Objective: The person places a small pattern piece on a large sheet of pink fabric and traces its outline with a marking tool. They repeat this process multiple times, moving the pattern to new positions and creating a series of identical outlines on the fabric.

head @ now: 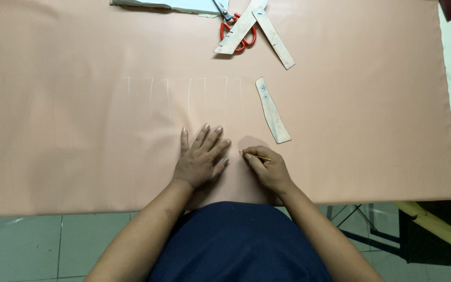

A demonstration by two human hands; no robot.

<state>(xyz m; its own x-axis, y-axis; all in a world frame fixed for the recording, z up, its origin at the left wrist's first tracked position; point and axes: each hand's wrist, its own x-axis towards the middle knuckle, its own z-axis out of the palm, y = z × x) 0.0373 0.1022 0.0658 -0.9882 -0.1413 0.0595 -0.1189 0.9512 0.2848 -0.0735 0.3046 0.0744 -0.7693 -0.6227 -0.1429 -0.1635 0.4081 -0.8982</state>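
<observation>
Right hand (268,169) pinching thin, indistinct marker (256,156)

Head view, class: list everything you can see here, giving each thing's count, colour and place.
Fabric sheet: one, pale pink, covering the table, with faint white chalk lines above the hands.
Pattern strips: three, grey-white; one right of the chalk lines, two crossed at the top, and.
Scissors: one, red handles, top centre under the crossed strips.
Marking stick: one, thin, yellowish.
Left hand: flat on the fabric, fingers spread.
Right hand: pinching the marking stick.
</observation>
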